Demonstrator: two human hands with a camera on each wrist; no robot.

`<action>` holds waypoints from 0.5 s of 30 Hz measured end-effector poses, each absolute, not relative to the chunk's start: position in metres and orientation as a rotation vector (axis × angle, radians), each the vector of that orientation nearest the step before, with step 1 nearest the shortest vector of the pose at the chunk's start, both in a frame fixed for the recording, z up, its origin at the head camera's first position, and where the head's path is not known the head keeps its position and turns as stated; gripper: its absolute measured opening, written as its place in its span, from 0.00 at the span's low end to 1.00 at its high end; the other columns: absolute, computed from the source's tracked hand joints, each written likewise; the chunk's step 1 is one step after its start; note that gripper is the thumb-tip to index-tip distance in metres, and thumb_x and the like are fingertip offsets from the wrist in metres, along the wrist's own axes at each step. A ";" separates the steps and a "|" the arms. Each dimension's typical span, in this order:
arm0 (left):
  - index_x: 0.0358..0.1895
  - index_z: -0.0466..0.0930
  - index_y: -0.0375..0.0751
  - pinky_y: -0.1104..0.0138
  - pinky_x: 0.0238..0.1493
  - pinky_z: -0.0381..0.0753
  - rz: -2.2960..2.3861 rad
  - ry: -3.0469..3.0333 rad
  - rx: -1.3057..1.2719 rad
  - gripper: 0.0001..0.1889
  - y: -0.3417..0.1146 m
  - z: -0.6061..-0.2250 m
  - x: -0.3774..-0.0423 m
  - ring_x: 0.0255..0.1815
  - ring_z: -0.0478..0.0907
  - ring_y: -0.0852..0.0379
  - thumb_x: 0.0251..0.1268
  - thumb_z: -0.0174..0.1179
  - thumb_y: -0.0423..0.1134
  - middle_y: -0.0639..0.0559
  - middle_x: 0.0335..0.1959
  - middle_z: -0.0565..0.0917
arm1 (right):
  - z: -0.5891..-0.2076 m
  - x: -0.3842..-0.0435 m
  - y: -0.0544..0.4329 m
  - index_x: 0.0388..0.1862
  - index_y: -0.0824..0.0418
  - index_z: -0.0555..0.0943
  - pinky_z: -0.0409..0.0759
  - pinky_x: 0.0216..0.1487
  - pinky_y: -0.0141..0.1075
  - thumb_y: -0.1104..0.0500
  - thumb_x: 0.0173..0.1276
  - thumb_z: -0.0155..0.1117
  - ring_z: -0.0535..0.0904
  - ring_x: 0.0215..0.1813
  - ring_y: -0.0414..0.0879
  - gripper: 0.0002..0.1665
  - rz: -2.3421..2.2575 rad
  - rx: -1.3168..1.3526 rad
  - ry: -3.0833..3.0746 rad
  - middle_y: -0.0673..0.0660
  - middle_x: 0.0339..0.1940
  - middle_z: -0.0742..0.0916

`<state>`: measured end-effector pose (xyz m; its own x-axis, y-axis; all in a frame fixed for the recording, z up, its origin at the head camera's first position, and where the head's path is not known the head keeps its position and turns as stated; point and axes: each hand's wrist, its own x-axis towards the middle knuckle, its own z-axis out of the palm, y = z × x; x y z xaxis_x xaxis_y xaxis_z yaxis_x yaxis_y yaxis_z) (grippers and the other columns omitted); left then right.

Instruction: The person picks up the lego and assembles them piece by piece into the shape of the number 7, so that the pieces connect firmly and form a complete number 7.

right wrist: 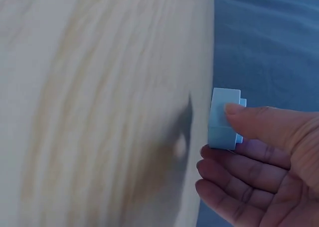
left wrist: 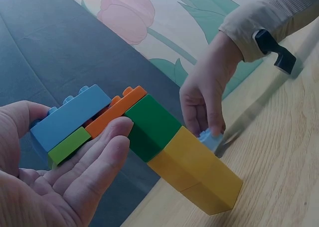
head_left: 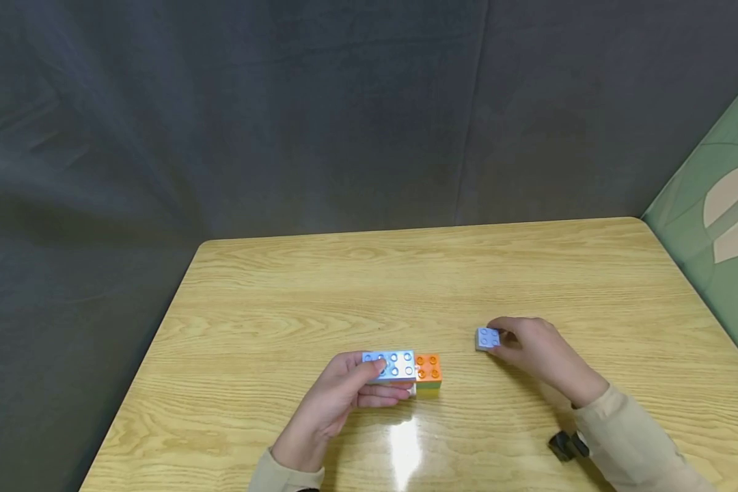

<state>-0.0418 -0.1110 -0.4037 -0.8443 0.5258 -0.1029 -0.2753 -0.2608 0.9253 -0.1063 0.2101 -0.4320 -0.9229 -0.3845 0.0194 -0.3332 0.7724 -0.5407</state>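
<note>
My left hand (head_left: 338, 403) grips one end of a joined building-brick structure, thumb lying on top of its long blue brick (head_left: 400, 367) and fingers underneath. In the left wrist view, a light green brick (left wrist: 70, 147) sits beneath the blue brick, and an orange brick (left wrist: 117, 111) extends from under it. Below the orange end comes a dark green brick (left wrist: 154, 127), then yellow bricks (left wrist: 199, 172) at the bottom. To the right, my right hand (head_left: 541, 352) pinches a small light blue brick (head_left: 484, 339) between thumb and fingers, close over the table, studs facing up.
The wooden table (head_left: 270, 294) has a dark cloth (head_left: 344, 116) hanging behind it and along its left side. A green patterned cloth (head_left: 726, 225) borders the right edge. A black strap piece (head_left: 564, 445) is by the right sleeve.
</note>
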 end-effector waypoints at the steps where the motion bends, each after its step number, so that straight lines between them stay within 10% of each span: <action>1: 0.55 0.67 0.13 0.61 0.43 0.83 2.135 1.498 0.306 0.23 -0.111 -0.404 -0.042 0.40 0.86 0.51 0.76 0.48 0.37 0.21 0.45 0.80 | -0.430 -0.105 0.210 0.49 0.67 0.83 0.82 0.40 0.48 0.62 0.59 0.73 0.83 0.40 0.51 0.19 -0.856 -0.579 2.867 0.58 0.39 0.87; 15: 0.56 0.67 0.14 0.63 0.42 0.84 2.130 1.491 0.233 0.23 -0.111 -0.401 -0.041 0.39 0.86 0.51 0.75 0.50 0.38 0.30 0.43 0.84 | -0.404 -0.089 0.199 0.52 0.63 0.83 0.83 0.41 0.48 0.63 0.60 0.72 0.84 0.44 0.52 0.20 -0.995 -0.670 2.855 0.57 0.47 0.87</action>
